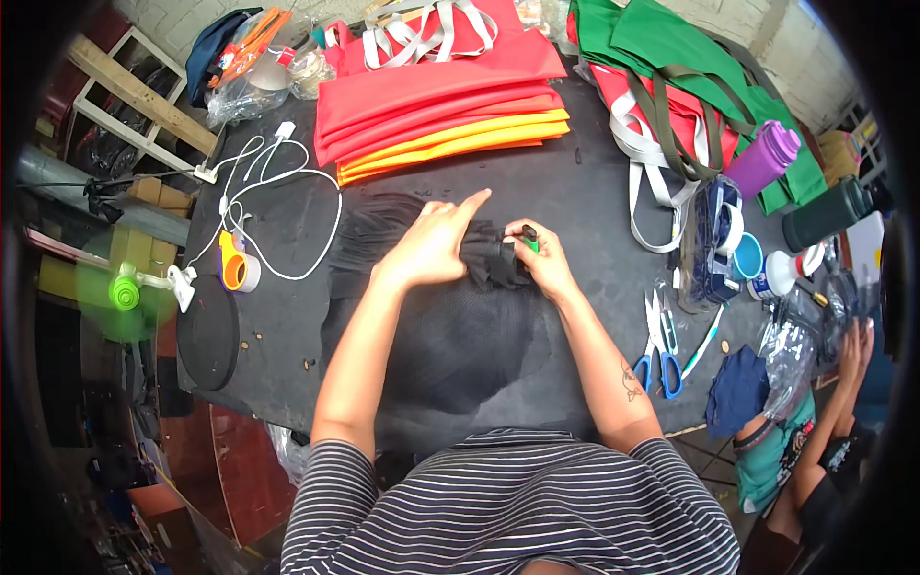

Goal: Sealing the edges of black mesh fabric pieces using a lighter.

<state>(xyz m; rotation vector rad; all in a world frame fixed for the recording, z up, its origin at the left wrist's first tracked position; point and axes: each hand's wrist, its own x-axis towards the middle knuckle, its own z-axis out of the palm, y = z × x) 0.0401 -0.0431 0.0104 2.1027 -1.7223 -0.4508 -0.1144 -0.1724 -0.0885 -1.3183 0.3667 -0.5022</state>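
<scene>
Dark fabric pieces (450,355) lie in front of me, layered and bunched along their far edge. My left hand (426,247) rests on that bunched edge, its index finger stretched out and the other fingers curled down into the black fabric, partly hidden. My right hand (544,264) is closed around a small green lighter (530,240) with a dark top, held upright at the right end of the bunched fabric. I cannot make out a flame. Blue-handled scissors (659,350) lie to the right of my right forearm.
Folded red and yellow fabric (436,115) is stacked at the back; green bags (661,48) lie back right. Bottles (767,158) line the right side. A white cable (287,177), tape dispenser (233,264) and green fan (125,292) are left. Another person's hands (856,350) show far right.
</scene>
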